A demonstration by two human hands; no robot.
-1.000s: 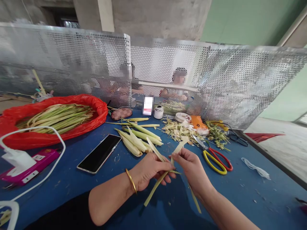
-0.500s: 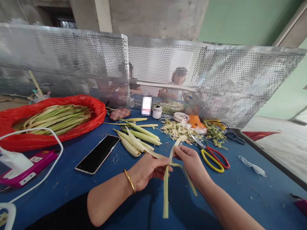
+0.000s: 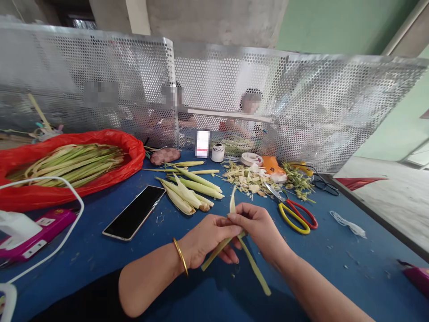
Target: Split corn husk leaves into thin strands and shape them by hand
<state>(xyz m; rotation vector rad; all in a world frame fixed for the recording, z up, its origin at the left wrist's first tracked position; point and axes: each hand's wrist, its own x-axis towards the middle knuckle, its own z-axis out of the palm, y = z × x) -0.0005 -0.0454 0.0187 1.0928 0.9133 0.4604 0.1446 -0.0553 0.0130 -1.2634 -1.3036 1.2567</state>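
The leaf strips [image 3: 255, 268] were in the lower middle of the frame, held above the blue tabletop [image 3: 338, 250]. They looked flat, narrow and ribbon-like, with a matte surface. The end rising above the fingers was pale cream and tapered to a point; two yellow-green lengths hung below, a shorter one slanting toward the lower left and a longer, blunt-ended one toward the lower right. Where they met, the fingers hid how they crossed. The left hand [image 3: 216, 235] pinched them under its thumb, and the right hand's [image 3: 253, 221] grip was pressed together on them, thumb against fingers.
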